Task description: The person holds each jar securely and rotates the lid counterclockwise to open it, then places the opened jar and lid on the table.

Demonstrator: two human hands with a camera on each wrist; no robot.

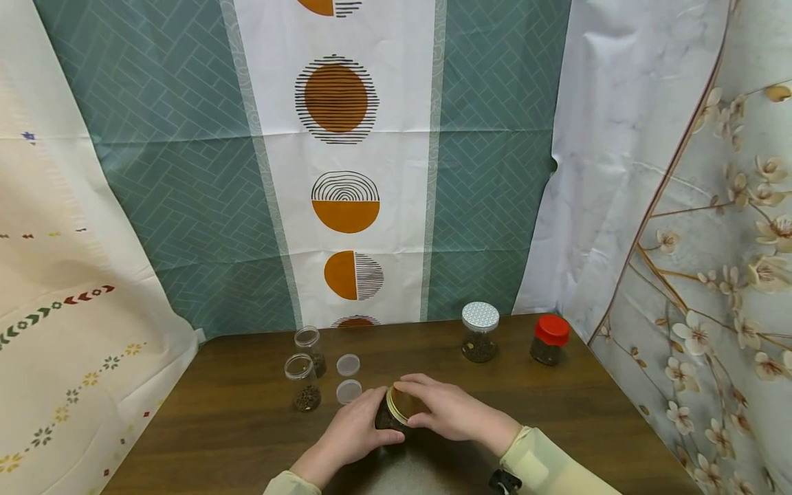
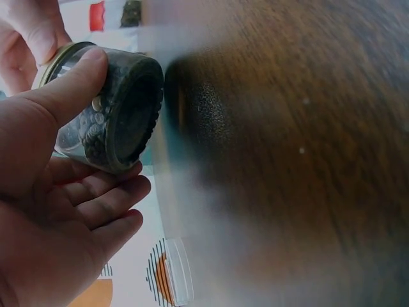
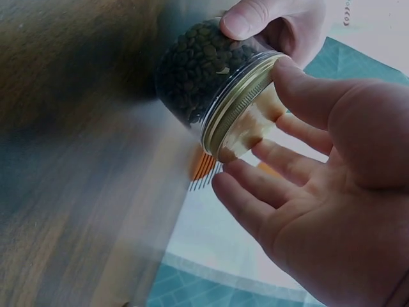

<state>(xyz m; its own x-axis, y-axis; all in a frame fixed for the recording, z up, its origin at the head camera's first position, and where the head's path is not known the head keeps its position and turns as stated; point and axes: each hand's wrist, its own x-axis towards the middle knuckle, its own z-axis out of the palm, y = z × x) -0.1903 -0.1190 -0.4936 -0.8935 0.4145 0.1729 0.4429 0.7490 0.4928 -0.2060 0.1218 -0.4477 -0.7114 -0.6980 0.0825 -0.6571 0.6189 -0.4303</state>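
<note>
Near the front of the wooden table, a clear jar (image 3: 203, 57) of dark, bean-like seeds is tilted between the two hands. Its gold lid (image 3: 246, 105) sits on the mouth and faces the right hand. The left hand (image 1: 354, 426) grips the jar body, with the thumb along the side in the left wrist view and the fingers beneath. The right hand (image 1: 454, 410) holds the lid by thumb and fingertips, the thumb at the rim and the other fingertips across its shiny top in the right wrist view. The palm stays off the lid.
Two lidless clear jars (image 1: 303, 388) with dark contents stand left on the table (image 1: 235, 412), beside two translucent lids (image 1: 348, 365). At the back right are a jar with a patterned white lid (image 1: 480, 337) and a red-lidded jar (image 1: 549, 340). Patterned cloths (image 1: 495, 172) hang behind.
</note>
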